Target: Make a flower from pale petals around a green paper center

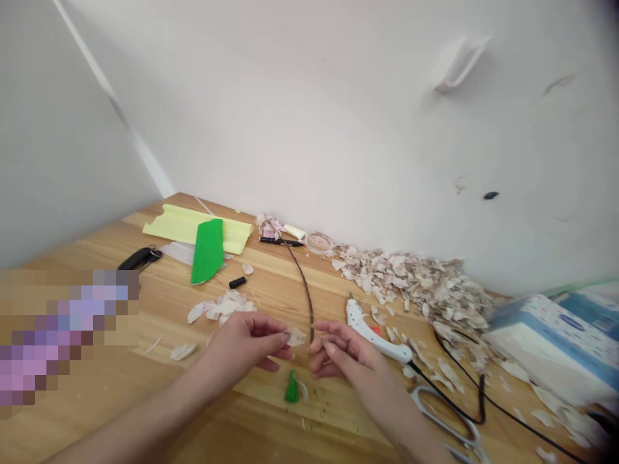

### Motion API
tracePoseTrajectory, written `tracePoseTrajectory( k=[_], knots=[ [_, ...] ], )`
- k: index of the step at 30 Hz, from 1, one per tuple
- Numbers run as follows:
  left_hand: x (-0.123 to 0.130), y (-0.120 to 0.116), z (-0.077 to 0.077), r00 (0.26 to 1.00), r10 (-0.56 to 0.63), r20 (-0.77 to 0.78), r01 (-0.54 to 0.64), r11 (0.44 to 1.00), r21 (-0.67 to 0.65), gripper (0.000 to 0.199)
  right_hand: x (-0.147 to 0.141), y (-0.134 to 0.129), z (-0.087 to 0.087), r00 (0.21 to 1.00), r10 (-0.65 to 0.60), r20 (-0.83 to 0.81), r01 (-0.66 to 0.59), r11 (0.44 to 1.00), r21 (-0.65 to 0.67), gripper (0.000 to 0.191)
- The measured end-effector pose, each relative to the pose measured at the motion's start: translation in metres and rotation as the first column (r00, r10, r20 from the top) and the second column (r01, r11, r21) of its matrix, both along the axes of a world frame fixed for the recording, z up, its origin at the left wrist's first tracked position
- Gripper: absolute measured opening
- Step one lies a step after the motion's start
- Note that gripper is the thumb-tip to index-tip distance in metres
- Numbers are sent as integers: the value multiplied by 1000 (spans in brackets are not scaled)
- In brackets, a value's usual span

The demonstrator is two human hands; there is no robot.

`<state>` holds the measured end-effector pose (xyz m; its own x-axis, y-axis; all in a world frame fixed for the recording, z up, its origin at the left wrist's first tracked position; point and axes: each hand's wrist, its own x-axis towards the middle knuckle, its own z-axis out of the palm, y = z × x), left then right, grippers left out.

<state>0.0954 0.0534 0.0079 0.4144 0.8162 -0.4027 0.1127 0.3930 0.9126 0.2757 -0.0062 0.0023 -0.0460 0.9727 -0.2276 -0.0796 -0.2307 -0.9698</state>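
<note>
My left hand (264,341) pinches a thin, pale, translucent petal (296,336) between thumb and fingertips. Just right of it, my right hand (345,354) has its thumb and fingers drawn together; what lies between them is too small to make out. A thin dark twig (305,290) runs down from the back of the table to the right fingertips, and whether they grip it I cannot tell. Below both hands lies a small green tassel-like bundle (291,388) with green scraps around it. A white glue gun (374,332) lies beyond my right hand, its nozzle pointing away.
Loose petals (225,305) lie beyond my left hand, and a large petal heap (416,283) lines the wall. Scissors (447,419), a black cord (449,396) and a tissue pack (556,341) are right. Green paper (207,251), yellow paper (169,222) and a marker (275,241) lie farther back.
</note>
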Motion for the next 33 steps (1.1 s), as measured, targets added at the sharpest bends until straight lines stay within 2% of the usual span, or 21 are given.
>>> tracePoseTrajectory(
  k=[5, 13, 15, 17, 18, 19, 23, 27, 30, 33],
  knots=[
    [0, 1, -1, 1000, 5, 16, -5, 1000, -1, 20, -1, 0, 4, 999, 32, -23, -32, 999, -4, 31],
    [0, 1, 2, 999, 38, 16, -37, 999, -3, 21, -2, 0, 4, 995, -19, 103, 8, 994, 108, 22],
    [0, 2, 5, 998, 56, 7, -56, 998, 5, 20, 5, 0, 4, 975, -52, 216, 17, 987, 158, 19],
    [1, 2, 9, 998, 59, -8, -59, 998, 10, 19, 18, 1, 3, 893, -106, 437, 5, 974, 225, 17],
    [1, 3, 11, 998, 54, -14, -54, 999, 8, 18, 27, 1, 3, 799, -143, 584, -14, 967, 255, 17],
    [2, 4, 13, 999, 45, -18, -45, 999, 9, 17, 37, 2, 2, 731, -170, 661, -14, 965, 263, 15],
    [7, 6, 19, 1000, 13, -1, -13, 999, 42, 15, 76, -2, -6, 524, -210, 825, -25, 965, 262, 18],
    [13, 0, 18, 998, 21, 60, -25, 997, 76, 14, 97, -8, -24, 297, -197, 934, -67, 972, 226, 43],
    [15, -5, 14, 995, 61, 84, -69, 994, 90, 18, 101, -8, -39, 180, -163, 970, -72, 981, 178, 50],
    [15, -8, 10, 993, 85, 79, -93, 990, 110, 19, 101, -4, -47, 112, -160, 981, -73, 983, 169, 46]
  ],
)
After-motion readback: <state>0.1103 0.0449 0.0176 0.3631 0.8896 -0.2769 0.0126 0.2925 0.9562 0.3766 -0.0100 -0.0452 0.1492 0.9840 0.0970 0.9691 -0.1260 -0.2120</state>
